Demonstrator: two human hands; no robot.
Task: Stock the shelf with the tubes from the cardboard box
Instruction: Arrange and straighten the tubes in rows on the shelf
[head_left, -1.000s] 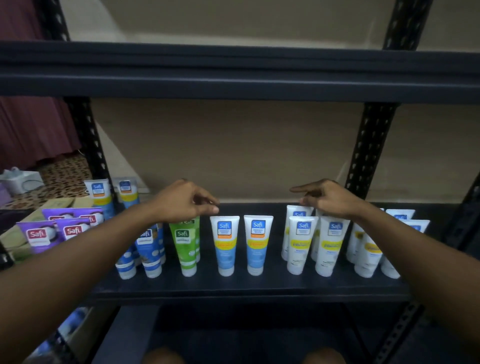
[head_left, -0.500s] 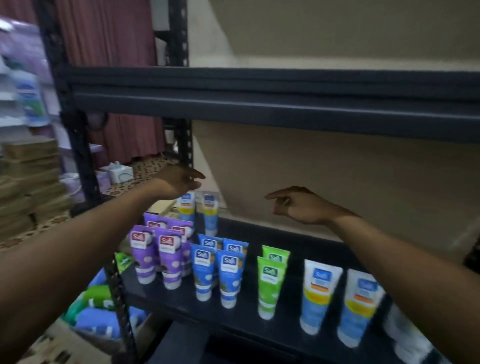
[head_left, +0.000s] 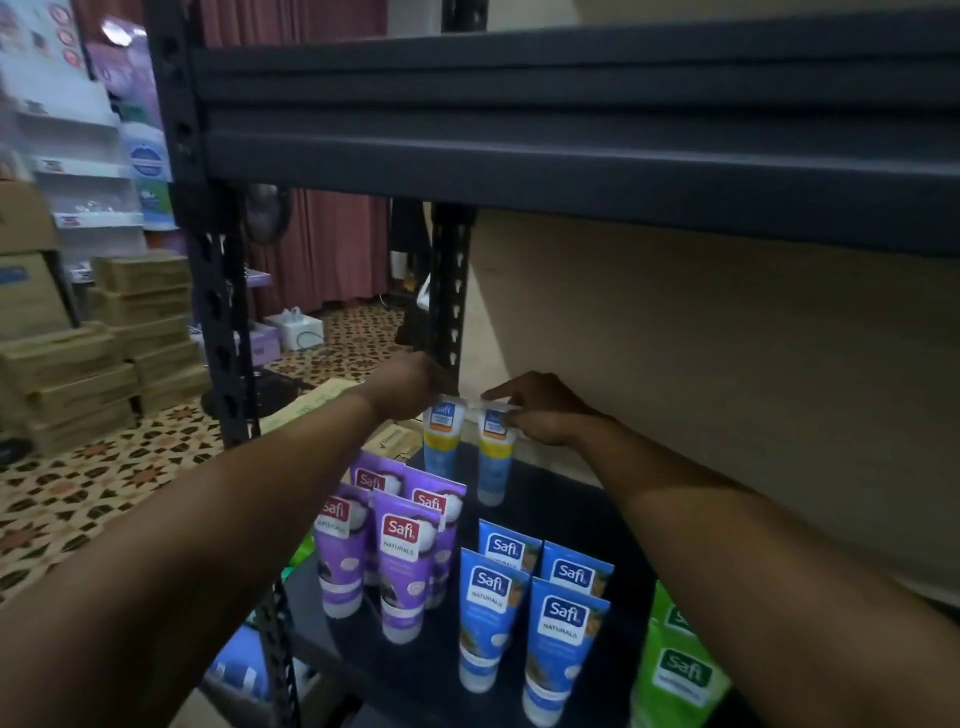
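Standing cap-down at the far left corner of the black shelf board (head_left: 415, 675) are two pale blue tubes with yellow bands, side by side and nearly touching. The left hand (head_left: 410, 382) has its fingers curled round the flat top end of the left pale tube (head_left: 441, 441). The right hand (head_left: 540, 410) pinches the top end of the right pale tube (head_left: 492, 457) between thumb and fingers. Nearer, four purple tubes (head_left: 400, 561) stand in a cluster on the left, four blue tubes (head_left: 519, 608) just right of them, and green tubes (head_left: 675, 670) at the right edge. Beyond the left upright post (head_left: 223, 338), stacked cardboard boxes (head_left: 140, 322) sit on a patterned floor (head_left: 104, 493).
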